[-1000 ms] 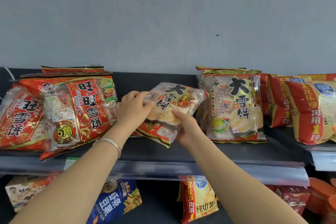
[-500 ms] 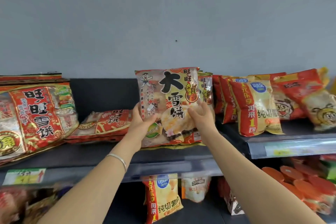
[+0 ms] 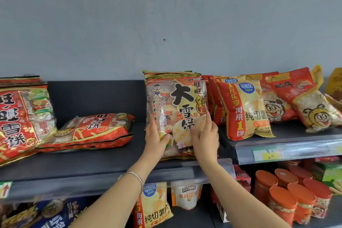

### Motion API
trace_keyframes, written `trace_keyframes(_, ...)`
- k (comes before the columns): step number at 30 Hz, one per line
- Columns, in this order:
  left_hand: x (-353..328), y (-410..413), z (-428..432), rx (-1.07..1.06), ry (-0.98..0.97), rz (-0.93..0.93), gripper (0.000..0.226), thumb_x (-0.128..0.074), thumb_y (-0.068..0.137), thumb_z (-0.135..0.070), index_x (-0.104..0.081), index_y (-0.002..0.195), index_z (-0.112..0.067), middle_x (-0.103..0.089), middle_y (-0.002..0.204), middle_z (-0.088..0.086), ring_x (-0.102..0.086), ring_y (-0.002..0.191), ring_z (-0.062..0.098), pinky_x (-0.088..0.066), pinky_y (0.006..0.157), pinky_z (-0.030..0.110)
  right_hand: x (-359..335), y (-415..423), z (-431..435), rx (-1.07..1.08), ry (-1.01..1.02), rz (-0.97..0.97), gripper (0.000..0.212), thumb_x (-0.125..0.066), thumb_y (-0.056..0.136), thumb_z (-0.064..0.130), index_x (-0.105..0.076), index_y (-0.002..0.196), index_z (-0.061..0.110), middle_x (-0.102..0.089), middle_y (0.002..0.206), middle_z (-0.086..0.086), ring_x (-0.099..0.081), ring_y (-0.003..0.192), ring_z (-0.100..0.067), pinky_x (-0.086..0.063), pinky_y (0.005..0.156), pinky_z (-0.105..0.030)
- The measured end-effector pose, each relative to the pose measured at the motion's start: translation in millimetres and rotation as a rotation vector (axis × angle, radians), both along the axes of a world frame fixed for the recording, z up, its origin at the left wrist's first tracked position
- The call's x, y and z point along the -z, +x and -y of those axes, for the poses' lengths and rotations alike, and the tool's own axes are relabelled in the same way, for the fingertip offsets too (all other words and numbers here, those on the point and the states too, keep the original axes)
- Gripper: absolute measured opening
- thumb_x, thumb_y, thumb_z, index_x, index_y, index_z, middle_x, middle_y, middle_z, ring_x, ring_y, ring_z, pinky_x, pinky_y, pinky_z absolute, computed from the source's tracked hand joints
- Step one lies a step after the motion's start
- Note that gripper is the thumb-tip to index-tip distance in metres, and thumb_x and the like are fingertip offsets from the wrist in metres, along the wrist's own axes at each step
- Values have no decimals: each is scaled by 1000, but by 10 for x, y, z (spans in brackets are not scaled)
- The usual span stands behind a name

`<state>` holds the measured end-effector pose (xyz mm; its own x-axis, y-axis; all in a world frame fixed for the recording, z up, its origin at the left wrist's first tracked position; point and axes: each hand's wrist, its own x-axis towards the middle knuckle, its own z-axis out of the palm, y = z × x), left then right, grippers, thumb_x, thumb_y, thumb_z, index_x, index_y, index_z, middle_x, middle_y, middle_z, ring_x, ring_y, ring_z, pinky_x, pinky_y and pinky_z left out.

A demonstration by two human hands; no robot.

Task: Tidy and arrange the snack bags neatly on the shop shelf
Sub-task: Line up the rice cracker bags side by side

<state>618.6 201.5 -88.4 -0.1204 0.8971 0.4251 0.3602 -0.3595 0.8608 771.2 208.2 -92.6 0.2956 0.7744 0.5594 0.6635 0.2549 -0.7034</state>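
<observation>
The left hand [image 3: 155,139] and right hand [image 3: 204,139] grip the upright rice cracker bag [image 3: 180,105] at seven and five o'clock. It looks light and slick with brittle contents, so hold its edges gently.

wall [image 3: 166,15]: plain grey-blue, matte, 12 o'clock, one dark speck | shelf [image 3: 83,161]: dark grey board, 9 to 3 o'clock, right section set higher, dark back panel [image 3: 96,98] behind | price rail [image 3: 305,149]: clear strip, 4 o'clock | light: soft, even

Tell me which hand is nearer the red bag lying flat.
Left. The left hand holds the left edge of the upright bag, right of the flat red bag; the right hand holds the upright bag's right edge, farther off.
</observation>
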Motion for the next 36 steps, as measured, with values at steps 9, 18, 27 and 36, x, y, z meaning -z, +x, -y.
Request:
trace_keyframes(9, 7, 39, 43, -96, 84, -144, 72, -56, 93, -17, -14, 150, -23, -23, 153, 1, -22, 141, 17, -23, 116, 41, 37, -97, -38, 164, 132, 197, 42, -49, 96, 22, -46, 138, 25, -32, 151, -16, -30, 139, -34, -25, 111, -50)
trace_keyframes(18, -163, -926, 246, -389, 267, -423, 46, -61, 89, -11, -48, 133, -15, -49, 134, 5, -43, 127, 21, -33, 105, 29, -112, -1062, 86, -261, 505, 610, 35, -69, 81, 15, -64, 116, 13, -55, 132, -15, -51, 124, -35, -48, 96, -44)
trace_keyframes(27, -97, -2284, 223, -534, -45, -849, 58, -49, 91, -49, -32, 143, -32, -31, 149, -3, -23, 140, 20, -23, 109, 43, -144, -2109, -72, -410, 117, 665, 57, -52, 92, 45, -38, 143, 25, -31, 153, -7, -24, 142, -30, -31, 110, -46)
trace_keyframes(36, -147, -2794, 97, -294, -35, -1150, 76, -57, 84, -55, -16, 147, -41, -19, 155, -9, -16, 142, 18, -13, 113, 43, -129, -2524, -250, -304, -31, 1023, 78, -56, 86, 51, -11, 149, 40, -27, 154, -4, -28, 140, -28, -24, 107, -51)
